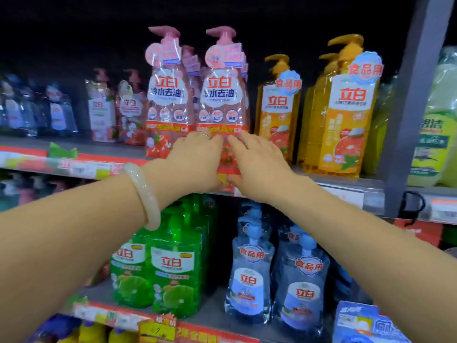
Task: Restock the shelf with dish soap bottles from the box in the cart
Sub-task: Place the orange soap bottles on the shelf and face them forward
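Two pink pump dish soap bottles stand at the front of the grey upper shelf (118, 151). One bottle (168, 95) is on the left, the other (223, 95) is right beside it. My left hand (195, 162), with a ring and a pale bangle on the wrist, presses against the lower front of the right-hand pink bottle. My right hand (257, 164) lies with straight fingers on the same bottle's lower right side. More pink bottles stand behind these two. The cart and box are out of view.
Orange pump bottles (343, 115) stand to the right on the same shelf, next to a grey upright post (405, 120). Smaller pink and blue bottles sit further left. On the shelf below are green bottles (173, 266) and clear blue bottles (252, 268).
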Tool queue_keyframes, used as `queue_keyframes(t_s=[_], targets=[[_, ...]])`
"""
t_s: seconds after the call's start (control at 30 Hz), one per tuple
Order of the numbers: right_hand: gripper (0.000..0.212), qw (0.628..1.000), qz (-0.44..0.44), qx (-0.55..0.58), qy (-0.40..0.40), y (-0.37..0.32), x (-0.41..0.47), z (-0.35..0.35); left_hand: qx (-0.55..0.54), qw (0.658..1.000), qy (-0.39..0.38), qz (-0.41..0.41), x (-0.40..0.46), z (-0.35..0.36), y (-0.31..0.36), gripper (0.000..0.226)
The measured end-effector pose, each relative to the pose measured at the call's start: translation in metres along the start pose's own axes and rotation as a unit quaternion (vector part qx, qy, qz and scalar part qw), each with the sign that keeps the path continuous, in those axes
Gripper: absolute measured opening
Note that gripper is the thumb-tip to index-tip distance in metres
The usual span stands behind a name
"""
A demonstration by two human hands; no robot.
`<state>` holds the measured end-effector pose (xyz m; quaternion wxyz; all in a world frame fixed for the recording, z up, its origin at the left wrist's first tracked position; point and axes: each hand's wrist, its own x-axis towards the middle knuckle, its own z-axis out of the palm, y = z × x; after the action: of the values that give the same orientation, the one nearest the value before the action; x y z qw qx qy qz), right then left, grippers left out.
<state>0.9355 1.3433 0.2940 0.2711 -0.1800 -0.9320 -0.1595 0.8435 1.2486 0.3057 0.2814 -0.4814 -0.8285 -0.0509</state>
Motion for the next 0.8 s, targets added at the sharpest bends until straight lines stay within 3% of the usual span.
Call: queue_keyframes(t_s=[0.13, 0.27, 0.57, 0.8], targets=[[0.087, 0.998, -0.037, 0.005, -0.04, -0.062, 0.008, 0.005, 0.027, 0.997, -0.044, -0.054, -0.043, 0.008, -0.052, 0.093], [0.087, 0.994, -0.068, 0.031, -0.081, -0.147, 0.017, 0.011, 0.034, 0.99, -0.081, -0.111, -0.107, 0.016, -0.122, 0.088], [0.081, 0.971, -0.166, 0.124, -0.123, -0.4, 0.031, 0.032, 0.081, 0.957, -0.149, -0.234, -0.288, 0.026, -0.302, 0.086], [0.083, 0.931, -0.248, 0.181, -0.196, -0.58, 0.035, 0.057, 0.091, 0.918, -0.196, -0.332, -0.418, 0.033, -0.419, 0.086]])
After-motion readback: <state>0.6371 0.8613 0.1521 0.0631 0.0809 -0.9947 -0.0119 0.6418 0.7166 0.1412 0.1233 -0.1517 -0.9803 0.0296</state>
